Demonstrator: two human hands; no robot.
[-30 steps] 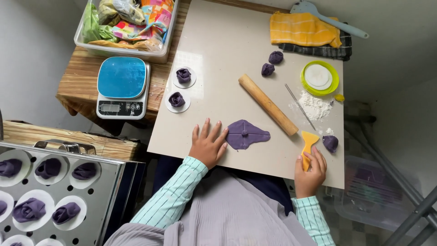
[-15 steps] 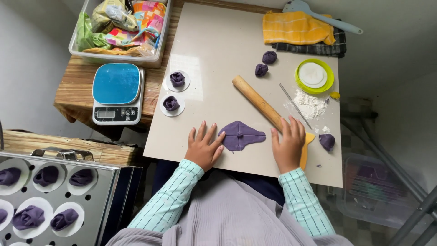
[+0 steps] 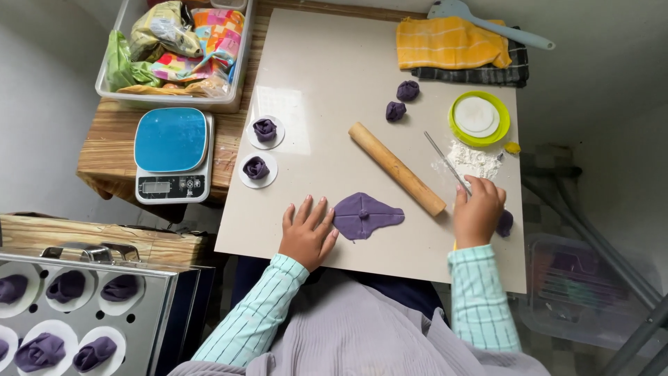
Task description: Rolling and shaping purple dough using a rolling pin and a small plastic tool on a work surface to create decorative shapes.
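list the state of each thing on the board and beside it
flat purple dough: rolled out, left hand touching its edge
rolling pin: lying idle
right hand: on thin metal rod
scale: empty
shaped dough pieces: on paper rounds
steamer tray: partly filled

The flat rolled-out piece of dough is deep purple on a pale beige board. The wooden rolling pin is light tan. The kitchen scale has a bright blue top. A folded cloth is yellow-orange checked; both sleeves are mint green with thin dark stripes.
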